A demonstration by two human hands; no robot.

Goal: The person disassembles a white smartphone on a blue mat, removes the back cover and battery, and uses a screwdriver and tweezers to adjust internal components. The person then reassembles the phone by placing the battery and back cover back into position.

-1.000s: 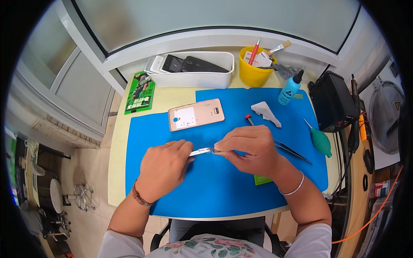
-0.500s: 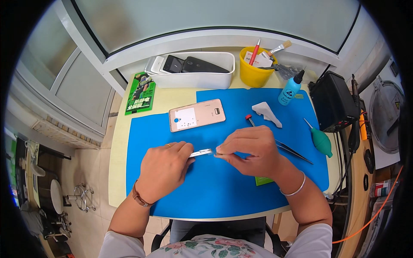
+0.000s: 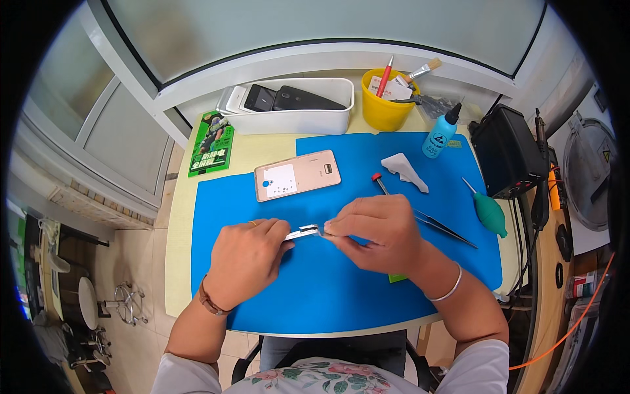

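My left hand [image 3: 244, 261] is closed around a slim white and silver slab [image 3: 303, 232], seen edge-on above the blue mat. It looks like a phone body, but most of it is hidden behind my fingers. At the slab's right end, my right hand [image 3: 382, 231] pinches thumb against fingertips. Whatever lies between them is too small to make out. Beyond both hands lies a gold phone back cover [image 3: 315, 174], inner side up with a white patch. A red-capped screwdriver [image 3: 379, 182] and black tweezers [image 3: 446, 230] rest beside my right hand, which partly covers the screwdriver.
On the blue mat [image 3: 295, 299] are a crumpled white cloth [image 3: 405, 173], a blue bottle [image 3: 438, 134] and a green air blower [image 3: 489, 213]. Behind stand a white bin [image 3: 295, 122] of phones and a yellow cup [image 3: 387, 117] of tools. A black box [image 3: 508, 154] stands right.
The slab has tilted slightly, and a raised white and dark bit now shows near its right end. My right hand has shifted a little left. The view has moved slightly.
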